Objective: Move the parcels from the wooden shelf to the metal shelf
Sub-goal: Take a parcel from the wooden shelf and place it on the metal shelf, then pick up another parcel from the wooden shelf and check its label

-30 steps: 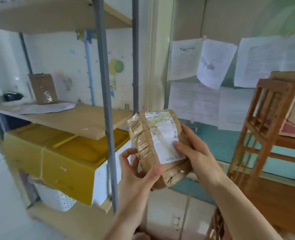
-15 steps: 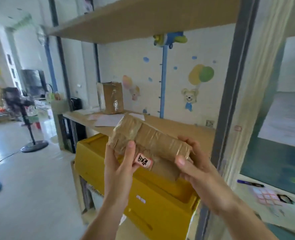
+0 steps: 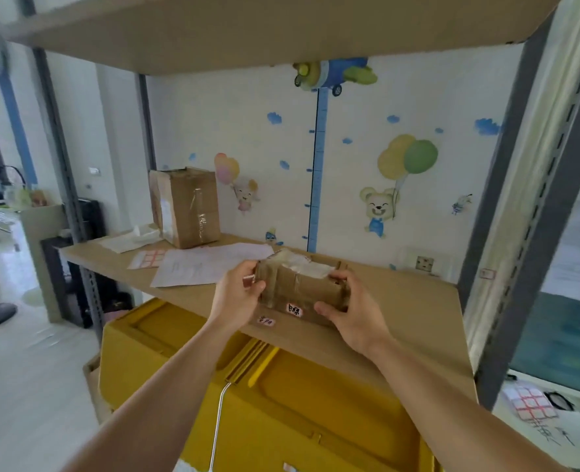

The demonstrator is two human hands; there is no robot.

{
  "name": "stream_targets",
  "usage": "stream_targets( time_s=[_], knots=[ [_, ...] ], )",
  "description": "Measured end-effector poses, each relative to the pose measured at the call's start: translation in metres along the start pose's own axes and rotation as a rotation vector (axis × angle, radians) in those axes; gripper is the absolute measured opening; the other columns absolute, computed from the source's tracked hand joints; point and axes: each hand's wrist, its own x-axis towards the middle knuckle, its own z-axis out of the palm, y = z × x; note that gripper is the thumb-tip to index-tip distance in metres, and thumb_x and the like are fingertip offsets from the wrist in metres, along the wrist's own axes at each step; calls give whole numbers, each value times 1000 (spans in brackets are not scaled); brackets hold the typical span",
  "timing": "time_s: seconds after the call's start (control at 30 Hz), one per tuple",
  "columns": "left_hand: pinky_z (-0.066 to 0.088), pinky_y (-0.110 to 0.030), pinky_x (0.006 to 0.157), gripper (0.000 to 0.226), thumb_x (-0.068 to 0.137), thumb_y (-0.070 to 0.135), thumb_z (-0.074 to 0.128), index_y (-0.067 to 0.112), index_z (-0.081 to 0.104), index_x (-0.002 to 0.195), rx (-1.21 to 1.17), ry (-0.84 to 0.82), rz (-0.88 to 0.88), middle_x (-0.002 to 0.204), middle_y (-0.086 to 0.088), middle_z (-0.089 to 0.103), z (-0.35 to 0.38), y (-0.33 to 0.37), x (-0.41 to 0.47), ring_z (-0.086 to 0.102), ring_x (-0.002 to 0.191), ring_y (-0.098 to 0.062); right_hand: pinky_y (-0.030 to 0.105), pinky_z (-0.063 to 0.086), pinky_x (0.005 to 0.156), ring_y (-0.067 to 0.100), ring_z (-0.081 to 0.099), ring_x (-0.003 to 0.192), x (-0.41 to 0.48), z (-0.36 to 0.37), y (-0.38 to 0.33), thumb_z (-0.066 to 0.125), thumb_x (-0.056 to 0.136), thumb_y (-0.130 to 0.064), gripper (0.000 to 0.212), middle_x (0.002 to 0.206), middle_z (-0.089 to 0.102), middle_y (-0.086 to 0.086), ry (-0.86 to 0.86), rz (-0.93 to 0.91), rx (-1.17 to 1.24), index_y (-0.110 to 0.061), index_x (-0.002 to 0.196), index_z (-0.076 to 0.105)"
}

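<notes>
A small brown parcel, wrapped in clear tape with a white label on top, rests on or just above the front of the metal shelf's board. My left hand grips its left end and my right hand its right end. Further back on the same board a larger cardboard parcel stands upright at the left. The wooden shelf is out of view.
Loose sheets of paper lie on the board between the two parcels. Grey metal uprights frame the shelf, with another board overhead. A yellow bin sits below. A wall socket is at the back right.
I have turned left from the wooden shelf to face the metal shelf. The parcel, first held upright in the air, has been laid flat and lowered onto the shelf board.
</notes>
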Motion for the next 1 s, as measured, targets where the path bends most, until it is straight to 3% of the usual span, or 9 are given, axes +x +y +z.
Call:
stream_targets(
  time_s=[0.23,0.37,0.43,0.5,0.6,0.67,0.73,0.9,1.0],
  knots=[
    [54,-39,92,31,100,8,59,8,62,132,8,92,-79,125,-9,72,6,-23,26,67,111,-24,24,35,97,12,48,117,30,19,-9,85,78,-24,68,141,50,1,-77,-58,-70,-26,137,50],
    [46,-41,103,53,100,15,61,10,46,150,-39,145,-132,141,-13,65,0,-15,12,61,131,-33,39,39,113,25,47,138,25,16,-13,83,81,-29,81,152,42,2,-114,-75,-65,-31,148,39],
    [46,-39,104,51,101,15,59,12,45,150,-46,254,-29,145,-10,61,3,4,-15,58,132,-27,47,36,119,23,42,144,9,0,-15,81,84,-29,90,162,32,-3,-91,-111,-59,-35,156,28],
    [52,-38,100,43,101,14,59,15,54,144,-54,280,184,141,-2,64,13,33,-54,61,126,-16,46,31,123,19,35,150,-21,-27,-13,76,88,-29,87,169,23,-7,-30,-181,-52,-35,158,24],
    [55,-40,99,38,100,19,58,17,61,137,-100,150,448,134,9,67,36,81,-117,64,124,-12,39,39,119,7,33,152,-84,-84,-3,76,88,-34,81,162,30,-23,32,-380,-14,-43,153,28],
    [49,-32,106,44,98,26,55,12,59,140,-148,36,564,138,7,65,62,122,-159,60,130,-8,27,42,114,-3,37,146,-137,-139,14,73,87,-46,79,154,31,-37,75,-425,-9,-47,151,27],
    [45,-25,110,49,98,26,51,6,56,143,-223,-75,665,143,2,63,94,168,-201,56,136,-7,22,41,113,-5,37,146,-190,-202,36,68,88,-53,79,156,30,-39,136,-422,-31,-42,154,27],
    [40,-26,115,52,98,24,48,9,49,148,-363,-280,819,150,5,56,201,282,-297,50,142,-7,38,38,120,-4,33,150,-310,-362,100,73,90,-37,84,163,32,-26,337,-281,-190,-29,160,27],
    [40,-33,116,52,99,20,50,10,48,149,-459,-400,890,151,4,55,277,346,-356,49,143,-10,44,36,120,-1,31,152,-379,-451,127,72,89,-39,85,164,33,-20,442,-210,-306,-23,161,28]
  ],
)
